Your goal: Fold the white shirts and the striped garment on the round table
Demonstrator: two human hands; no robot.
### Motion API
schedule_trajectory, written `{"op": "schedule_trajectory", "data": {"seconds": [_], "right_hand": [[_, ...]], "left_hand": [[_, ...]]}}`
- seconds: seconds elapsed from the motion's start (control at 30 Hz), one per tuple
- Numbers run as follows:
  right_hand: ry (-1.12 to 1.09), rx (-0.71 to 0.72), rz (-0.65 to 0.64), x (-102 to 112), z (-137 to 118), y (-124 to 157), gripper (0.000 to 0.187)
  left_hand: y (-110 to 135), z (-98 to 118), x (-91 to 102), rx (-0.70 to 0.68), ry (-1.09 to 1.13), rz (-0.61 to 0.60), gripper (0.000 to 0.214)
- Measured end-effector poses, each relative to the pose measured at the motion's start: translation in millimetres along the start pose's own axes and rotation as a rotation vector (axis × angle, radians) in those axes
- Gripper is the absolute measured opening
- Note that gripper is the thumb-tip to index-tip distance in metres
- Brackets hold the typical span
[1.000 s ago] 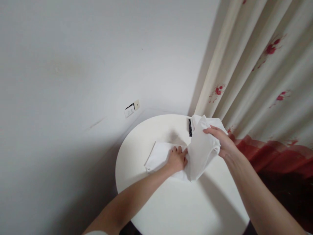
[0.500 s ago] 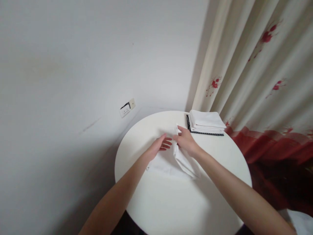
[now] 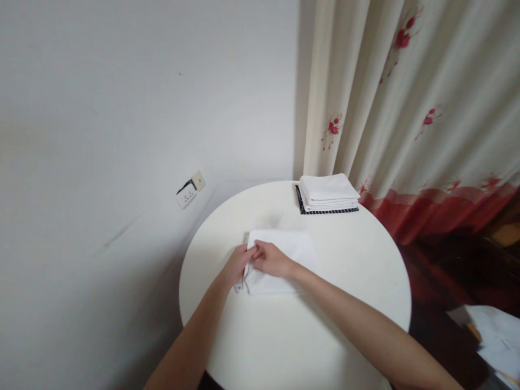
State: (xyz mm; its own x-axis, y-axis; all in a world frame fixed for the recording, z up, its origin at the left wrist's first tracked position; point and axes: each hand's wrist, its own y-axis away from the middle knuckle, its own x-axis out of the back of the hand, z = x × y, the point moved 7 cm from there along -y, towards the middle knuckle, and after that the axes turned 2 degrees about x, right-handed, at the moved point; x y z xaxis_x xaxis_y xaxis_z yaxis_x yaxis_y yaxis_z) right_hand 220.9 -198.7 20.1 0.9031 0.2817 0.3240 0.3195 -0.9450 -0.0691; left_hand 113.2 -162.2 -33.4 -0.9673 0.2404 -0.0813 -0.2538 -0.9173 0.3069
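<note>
A white cloth (image 3: 294, 246) lies folded over on the round white table (image 3: 264, 330). My left hand (image 3: 236, 264) is closed at the cloth's left edge, its thumb on top and its other fingers mostly hidden. Close beside it, my right hand (image 3: 273, 260) pinches the upper layer near that same edge. The fingers of both hands almost meet there. At the lower left corner the layers do not line up fully, and a bit of the under layer sticks out.
Toward the back right of the table, a stack of folded white cloths (image 3: 329, 189) rests on a black item with a patterned edge (image 3: 331, 212). A wall socket (image 3: 187, 195) is at the left; a flowered curtain (image 3: 365, 108) hangs at the right. White material (image 3: 495, 330) lies lower right.
My right hand has brought the raised flap of cloth leftward and down onto the rest. My left hand, open before, now closes on the left edge. The view has shifted to the right.
</note>
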Motion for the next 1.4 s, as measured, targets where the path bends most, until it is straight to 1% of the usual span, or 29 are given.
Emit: {"op": "schedule_trajectory", "data": {"seconds": [0.03,0.07,0.1,0.17,0.2,0.23,0.27,0.33,0.4,0.5,0.57,0.63,0.73,0.93,1.03,1.07,1.1,1.13,1.2,1.23,1.27,1.3,1.33,1.4], "right_hand": [[-0.039,0.035,-0.001,13.0,2.1,4.1,0.031],[-0.06,0.067,0.036,30.8,4.8,8.6,0.032],[-0.043,0.091,0.133,53.6,8.8,13.8,0.034],[0.113,0.15,0.423,102.8,17.6,27.9,0.035],[0.195,0.175,0.512,119.5,23.2,34.1,0.037],[0.257,0.182,0.574,130.9,31.2,38.7,0.038],[0.3,0.177,0.599,136.5,40.7,41.0,0.04],[0.349,0.147,0.573,133.7,61.3,39.9,0.044],[0.362,0.114,0.527,122.4,78.8,35.3,0.05],[0.34,0.083,0.516,111.0,93.5,29.1,0.056],[0.317,0.079,0.509,109.7,97.9,26.7,0.058],[0.309,0.076,0.499,111.4,100.8,26.2,0.059],[0.312,0.064,0.504,114.4,104.4,28.2,0.059],[0.324,0.074,0.521,111.4,106.1,28.9,0.058],[0.35,0.078,0.521,109.9,104.0,27.6,0.06],[0.369,0.082,0.514,108.9,101.4,27.2,0.061],[0.396,0.09,0.503,107.3,97.2,27.0,0.062],[0.43,0.098,0.491,105.4,91.8,26.9,0.063],[0.518,0.094,0.465,100.7,78.4,27.6,0.063],[0.568,0.083,0.452,98.2,71.2,28.3,0.062],[0.619,0.076,0.433,95.3,64.1,29.1,0.062],[0.665,0.075,0.403,92.0,57.8,29.8,0.061],[0.701,0.079,0.365,88.7,53.0,30.6,0.061],[0.725,0.084,0.288,85.5,50.1,31.9,0.058]], "left_hand": [[0.0,-1.5,0.9,0.017,-0.013,0.005,0.04],[0.1,-3.0,1.8,0.043,-0.005,0.008,0.037],[0.3,-4.4,3.3,0.078,0.019,0.01,0.034],[1.3,-9.2,7.9,0.197,0.077,0.023,0.029],[2.0,-11.9,10.6,0.265,0.097,0.025,0.027],[2.6,-13.6,13.6,0.318,0.098,0.027,0.027],[2.8,-14.5,16.6,0.353,0.082,0.027,0.027],[1.2,-13.6,22.3,0.353,0.021,0.03,0.028],[-1.6,-11.7,26.2,0.302,-0.038,0.042,0.028],[-4.7,-10.5,29.7,0.221,-0.1,0.092,0.03],[-5.8,-9.4,29.5,0.17,-0.147,0.108,0.031],[-6.5,-8.3,27.6,0.134,-0.207,0.098,0.033],[-7.2,-4.2,28.4,0.067,-0.336,0.11,0.032],[-4.3,12.5,46.3,-0.161,-0.699,0.301,0.02],[-0.6,22.2,46.9,-0.227,-0.837,0.362,0.019],[1.4,27.4,43.7,-0.264,-0.876,0.387,0.02],[3.7,33.9,36.6,-0.329,-0.931,0.401,0.025],[6.2,40.3,25.0,-0.422,-1.004,0.386,0.032],[10.8,45.6,-7.5,-0.631,-1.19,0.274,0.042],[12.1,42.6,-23.7,-0.709,-1.285,0.194,0.044],[12.2,36.7,-36.3,-0.748,-1.366,0.127,0.046],[10.8,29.4,-44.1,-0.749,-1.423,0.085,0.048],[8.7,22.4,-48.1,-0.734,-1.466,0.068,0.05],[4.9,11.7,-48.9,-0.711,-1.517,0.075,0.052]]}}
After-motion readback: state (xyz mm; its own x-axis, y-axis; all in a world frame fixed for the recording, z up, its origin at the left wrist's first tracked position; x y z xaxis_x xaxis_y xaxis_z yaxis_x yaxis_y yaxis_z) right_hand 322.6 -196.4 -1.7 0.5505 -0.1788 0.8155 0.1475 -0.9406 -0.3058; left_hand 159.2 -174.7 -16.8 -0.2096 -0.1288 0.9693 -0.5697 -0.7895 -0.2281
